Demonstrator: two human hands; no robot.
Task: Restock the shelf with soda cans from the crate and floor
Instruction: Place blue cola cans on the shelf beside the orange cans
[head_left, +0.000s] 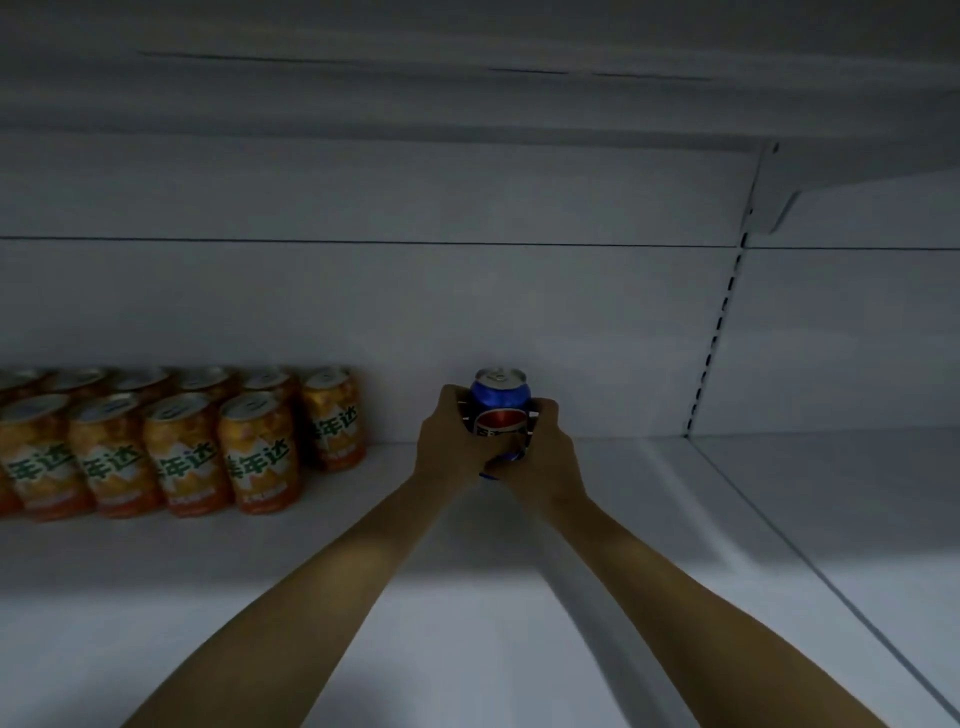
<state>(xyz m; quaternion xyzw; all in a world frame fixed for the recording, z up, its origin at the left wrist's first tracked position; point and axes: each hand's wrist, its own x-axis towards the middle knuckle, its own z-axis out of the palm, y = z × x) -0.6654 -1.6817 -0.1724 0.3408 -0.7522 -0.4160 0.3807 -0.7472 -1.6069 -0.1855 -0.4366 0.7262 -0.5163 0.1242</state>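
Note:
A blue soda can (498, 397) with a red, white and blue logo stands upright near the back wall of the white shelf (649, 545). My left hand (449, 441) grips its left side and my right hand (543, 449) grips its right side and front. The hands hide the lower half of the can, so I cannot tell whether it touches the shelf. A bit of blue shows under the fingers; whether that is a second can is unclear.
Two rows of orange soda cans (260, 452) stand at the left of the shelf, reaching the back wall. A slotted upright (719, 332) divides the back panel at the right. Another shelf (467, 93) hangs close overhead.

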